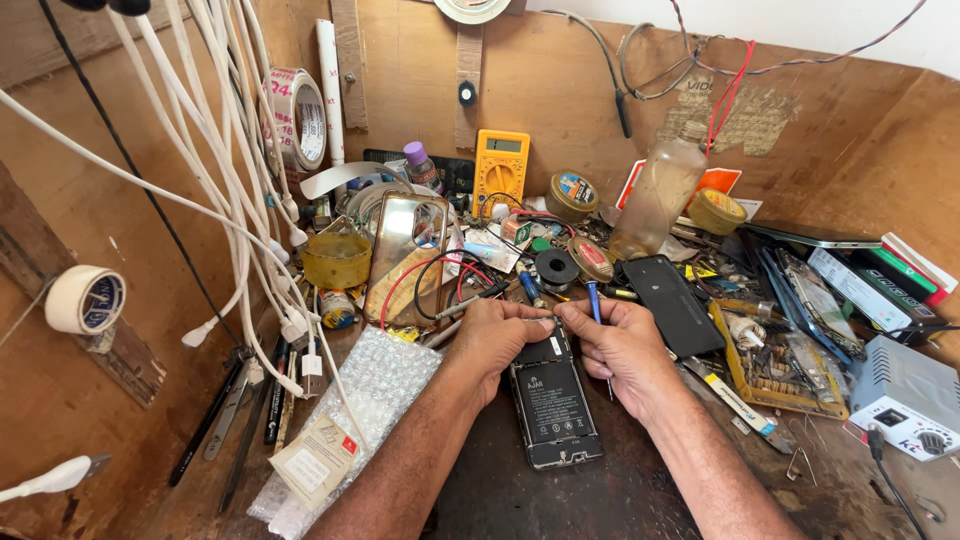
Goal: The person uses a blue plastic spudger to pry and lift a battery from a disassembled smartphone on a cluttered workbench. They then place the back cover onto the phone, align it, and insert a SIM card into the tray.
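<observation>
An opened smartphone (553,410) lies back-up on the dark bench, its black battery exposed. My left hand (495,340) grips the phone's top left corner, fingers curled over its upper edge. My right hand (622,347) rests on the top right corner and holds a thin blue-handled screwdriver (596,305) upright between the fingers. The fingertips of both hands nearly meet over the phone's top end, hiding that part. A black back cover (670,302) lies just right of my right hand.
A yellow multimeter (500,168) leans on the back wall. A clear phone case (408,258), yellow tub (337,259), plastic bottle (658,192), solder tins, red wires and parts crowd the bench. Bubble wrap (350,420) lies left; white cables (230,190) hang left; a power supply (908,395) sits right.
</observation>
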